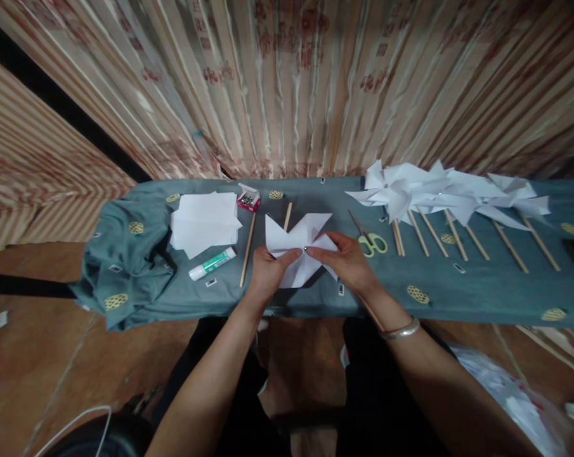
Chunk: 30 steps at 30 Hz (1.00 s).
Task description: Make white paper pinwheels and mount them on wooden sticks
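Observation:
A white paper pinwheel [302,274] is held up between my two hands over the near part of the table. My left hand [267,270] grips its left side, thumb near the middle. My right hand [346,257] grips its right side, thumb close to a small shiny pin [306,249] at the centre. Behind the pinwheel, part of a wooden stick [287,216] shows; whether it is joined to the paper cannot be seen. Another wooden stick [247,251] lies left of my left hand. Green-handled scissors [373,244] lie just beyond my right hand.
On the left lie a stack of white paper [203,222], a glue stick [213,263] and a small open red box of pins [248,198]. Several finished pinwheels [439,190] on sticks are heaped at the right. A grey-green cloth [386,295] covers the narrow table; a curtain [296,114] hangs behind.

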Each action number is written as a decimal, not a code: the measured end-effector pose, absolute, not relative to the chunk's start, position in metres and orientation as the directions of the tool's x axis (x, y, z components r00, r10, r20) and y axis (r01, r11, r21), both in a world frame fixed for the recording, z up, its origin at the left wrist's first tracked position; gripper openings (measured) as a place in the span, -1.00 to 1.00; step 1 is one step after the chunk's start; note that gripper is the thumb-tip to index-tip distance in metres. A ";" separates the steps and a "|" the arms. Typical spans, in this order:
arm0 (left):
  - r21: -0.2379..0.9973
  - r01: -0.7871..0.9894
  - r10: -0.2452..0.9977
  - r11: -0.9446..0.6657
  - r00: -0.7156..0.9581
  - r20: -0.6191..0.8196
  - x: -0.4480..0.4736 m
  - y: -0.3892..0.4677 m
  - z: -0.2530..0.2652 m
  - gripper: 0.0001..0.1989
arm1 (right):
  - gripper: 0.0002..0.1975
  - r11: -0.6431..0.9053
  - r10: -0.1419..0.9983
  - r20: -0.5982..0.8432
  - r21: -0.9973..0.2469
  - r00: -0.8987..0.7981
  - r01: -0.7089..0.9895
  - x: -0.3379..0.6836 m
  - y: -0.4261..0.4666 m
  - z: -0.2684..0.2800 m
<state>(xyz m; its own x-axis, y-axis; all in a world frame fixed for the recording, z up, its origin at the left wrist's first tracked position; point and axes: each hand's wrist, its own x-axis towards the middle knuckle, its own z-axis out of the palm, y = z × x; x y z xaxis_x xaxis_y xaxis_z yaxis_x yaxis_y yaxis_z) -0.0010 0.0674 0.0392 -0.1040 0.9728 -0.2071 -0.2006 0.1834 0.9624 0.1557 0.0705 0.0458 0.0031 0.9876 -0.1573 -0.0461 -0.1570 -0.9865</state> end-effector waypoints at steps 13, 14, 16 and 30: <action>0.919 -0.334 0.973 0.209 -0.021 -0.229 -0.004 0.066 0.046 -0.55 | -0.64 -0.133 0.991 -0.131 -0.989 -0.025 -0.065 0.160 0.069 0.054; 0.902 -0.374 0.973 0.216 0.008 -0.230 -0.007 0.066 0.048 -0.50 | -0.66 -0.108 0.994 -0.108 -0.993 -0.009 -0.042 0.163 0.068 0.056; 0.877 -0.422 0.972 0.232 0.059 -0.229 -0.012 0.068 0.053 -0.40 | -0.69 -0.049 0.999 -0.048 -0.999 0.023 0.016 0.170 0.065 0.061; 0.925 -0.236 0.955 0.297 0.048 -0.294 -0.011 0.046 0.064 -0.64 | -0.84 0.724 0.651 0.670 -0.405 -0.357 0.559 0.180 0.026 0.096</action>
<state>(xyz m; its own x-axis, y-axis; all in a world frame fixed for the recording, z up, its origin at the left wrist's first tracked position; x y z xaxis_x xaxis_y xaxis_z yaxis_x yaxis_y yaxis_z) -0.0111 0.0455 0.0638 0.0482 0.9546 -0.2940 -0.2364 0.2969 0.9252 0.1798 0.0260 0.0960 -0.3571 0.6507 0.6702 0.5589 0.7237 -0.4048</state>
